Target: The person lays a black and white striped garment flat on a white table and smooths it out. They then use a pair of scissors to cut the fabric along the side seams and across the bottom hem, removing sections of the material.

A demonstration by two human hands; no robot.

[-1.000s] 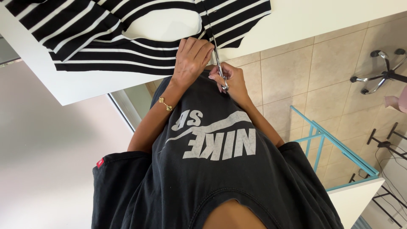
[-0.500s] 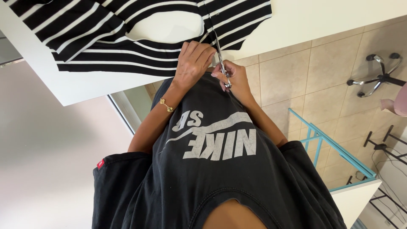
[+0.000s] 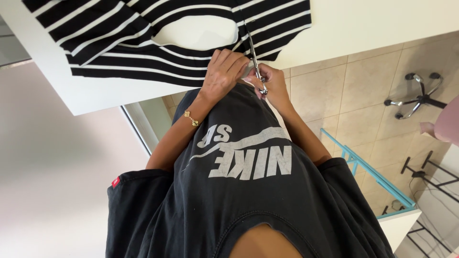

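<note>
White table (image 3: 95,95) carries black-and-white striped fabric (image 3: 143,28), laid flat near the table edge. Scissors (image 3: 256,67) run lengthwise away from the person, blades into the fabric edge. Left hand (image 3: 224,71) flat, palm down, pressing the fabric; right hand (image 3: 267,81) closed round the scissor handles w/ wrist bent.

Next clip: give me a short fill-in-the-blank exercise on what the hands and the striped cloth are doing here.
1. The right hand holds a pair of ____ whose blades point into the striped cloth.
2. The left hand presses flat on the cloth at the table ____.
3. The left wrist wears a ____ bracelet.
4. The cloth's stripes are black and ____.

Missing words: scissors; edge; gold; white
</note>
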